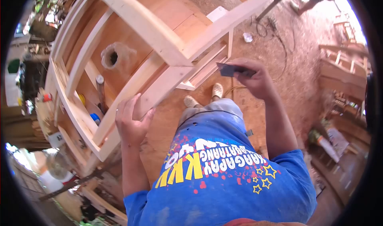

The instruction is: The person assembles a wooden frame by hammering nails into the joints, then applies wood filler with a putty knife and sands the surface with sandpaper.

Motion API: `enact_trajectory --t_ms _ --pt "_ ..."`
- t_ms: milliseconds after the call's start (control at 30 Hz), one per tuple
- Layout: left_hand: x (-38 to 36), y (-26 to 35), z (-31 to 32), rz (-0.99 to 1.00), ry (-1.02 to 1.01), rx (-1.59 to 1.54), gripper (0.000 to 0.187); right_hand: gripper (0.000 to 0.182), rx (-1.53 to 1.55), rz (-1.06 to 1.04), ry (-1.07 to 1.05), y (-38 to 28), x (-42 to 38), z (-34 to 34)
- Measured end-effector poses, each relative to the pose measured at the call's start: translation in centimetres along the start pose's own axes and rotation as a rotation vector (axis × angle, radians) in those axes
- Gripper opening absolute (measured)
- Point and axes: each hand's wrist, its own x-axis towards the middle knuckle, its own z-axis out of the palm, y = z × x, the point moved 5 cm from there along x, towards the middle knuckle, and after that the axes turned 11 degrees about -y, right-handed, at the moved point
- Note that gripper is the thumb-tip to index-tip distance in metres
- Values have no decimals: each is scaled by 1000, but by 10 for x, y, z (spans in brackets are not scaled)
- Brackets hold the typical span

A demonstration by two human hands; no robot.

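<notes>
A large frame of pale bare wood (159, 88), with curved rails and straight boards, stands in front of me on the left. My left hand (133, 120) grips its near rail, fingers laid over the wood and the thumb along the board's edge. Off the frame's right corner, my right hand (255, 76) holds a folded piece of dark grey sandpaper (227, 69), pinched between thumb and fingers. The sandpaper is close to the end of the corner boards, with a gap in this view.
Inside the frame lie a tool with a wooden handle (100, 94) and a blue cap (95, 118). A cable (285, 50) winds over the dirt floor (299, 86). Wooden furniture (343, 74) stands at the right. Someone's leg (313, 2) shows at the far top right.
</notes>
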Motion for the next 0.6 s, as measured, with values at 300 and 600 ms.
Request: enact_trajectory --t_ms 300,600 --pt "59 21 10 198 -271 167 84 51 39 -358 380 41 -5 70" --pt "55 15 16 270 -281 110 82 60 -89 -432 774 34 1 139"
